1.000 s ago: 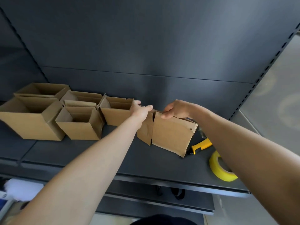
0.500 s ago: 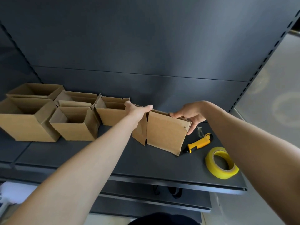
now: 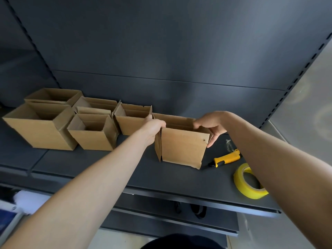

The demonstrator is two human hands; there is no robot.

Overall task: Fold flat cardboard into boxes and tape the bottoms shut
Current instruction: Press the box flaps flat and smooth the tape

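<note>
A small brown cardboard box (image 3: 182, 146) stands upright on the dark shelf (image 3: 107, 168), its top open. My left hand (image 3: 154, 125) grips its upper left corner, by a loose side flap. At the upper right corner, my right hand (image 3: 211, 125) pinches the rim, fingers reaching down the side. A roll of yellow tape (image 3: 248, 182) lies near the shelf's front right. A yellow-handled cutter (image 3: 226, 158) rests between the tape and the box.
Several open cardboard boxes stand in a cluster at the left, the nearest one (image 3: 132, 118) almost touching my left hand, a large one (image 3: 38, 125) at the far left. A dark back panel (image 3: 161, 51) rises behind; a slotted upright (image 3: 294, 78) bounds the right.
The box has turned from tilted to upright and now stands on the shelf next to the other boxes. My right hand slid from its top to the right corner.
</note>
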